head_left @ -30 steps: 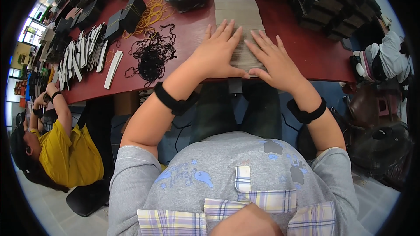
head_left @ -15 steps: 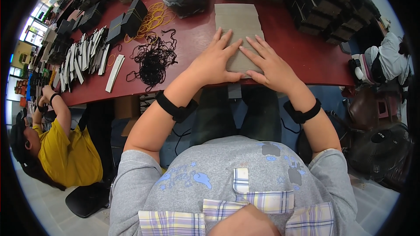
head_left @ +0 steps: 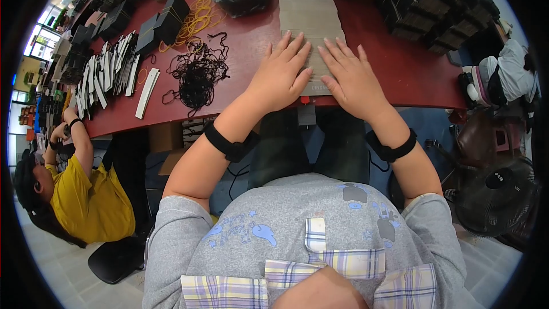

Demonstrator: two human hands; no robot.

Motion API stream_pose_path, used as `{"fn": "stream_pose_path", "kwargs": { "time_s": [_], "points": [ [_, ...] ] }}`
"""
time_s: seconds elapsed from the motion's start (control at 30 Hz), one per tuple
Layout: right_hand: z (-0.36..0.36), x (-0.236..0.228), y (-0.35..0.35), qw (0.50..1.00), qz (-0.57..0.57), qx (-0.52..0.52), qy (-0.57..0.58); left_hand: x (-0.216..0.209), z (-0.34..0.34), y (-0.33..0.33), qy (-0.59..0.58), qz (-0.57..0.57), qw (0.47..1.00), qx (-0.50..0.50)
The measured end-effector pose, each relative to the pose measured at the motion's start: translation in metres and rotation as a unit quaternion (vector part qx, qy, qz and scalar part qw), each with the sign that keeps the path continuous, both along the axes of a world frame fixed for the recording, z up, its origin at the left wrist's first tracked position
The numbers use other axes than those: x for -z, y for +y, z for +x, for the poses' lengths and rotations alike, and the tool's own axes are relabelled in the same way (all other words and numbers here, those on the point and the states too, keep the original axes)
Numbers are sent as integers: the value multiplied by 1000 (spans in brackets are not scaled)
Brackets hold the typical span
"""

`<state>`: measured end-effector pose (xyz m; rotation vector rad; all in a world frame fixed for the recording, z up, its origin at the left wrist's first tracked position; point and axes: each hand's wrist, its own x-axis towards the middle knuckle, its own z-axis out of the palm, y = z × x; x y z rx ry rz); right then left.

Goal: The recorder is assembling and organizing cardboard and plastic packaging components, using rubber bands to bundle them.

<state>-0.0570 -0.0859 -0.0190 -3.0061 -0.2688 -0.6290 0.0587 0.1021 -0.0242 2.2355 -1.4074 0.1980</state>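
Both the left hand and right hand press flat, fingers spread, on the grey card, probably light, stiff and best lifted by its edges.

Bright, even daylight fills the scene, strongest from the windows at far left, which are overexposed. Shadows on the red table are soft. Fisheye distortion bends edges toward the black rim; the centre is sharp, the periphery slightly soft.

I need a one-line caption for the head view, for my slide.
Both hands, left and right, press flat on a grey card on a red table, beside black cords.
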Motion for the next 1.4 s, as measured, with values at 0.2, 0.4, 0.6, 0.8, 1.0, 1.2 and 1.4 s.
{"fn": "stream_pose_path", "kwargs": {
  "time_s": [0.2,0.4,0.6,0.8,1.0,1.2,1.4],
  "points": [
    [-1,1,3,999,44,-15,-18,12,-2,-2,10,-65,998,25],
    [0,1,-14,998,58,-26,-8,13,0,-3,17,-62,998,29],
    [-12,-61,-34,715,637,-256,-133,17,10,10,89,-147,984,50],
    [-27,-37,-24,788,586,-117,-146,18,8,8,112,-190,974,43],
    [-44,-6,3,819,564,-89,-50,12,-3,15,99,-246,964,31],
    [-40,11,-6,840,532,-72,-79,19,-19,38,65,-277,959,-13],
    [-34,33,-20,697,702,-81,-119,20,-15,53,535,-340,773,-7]
  ]
}}
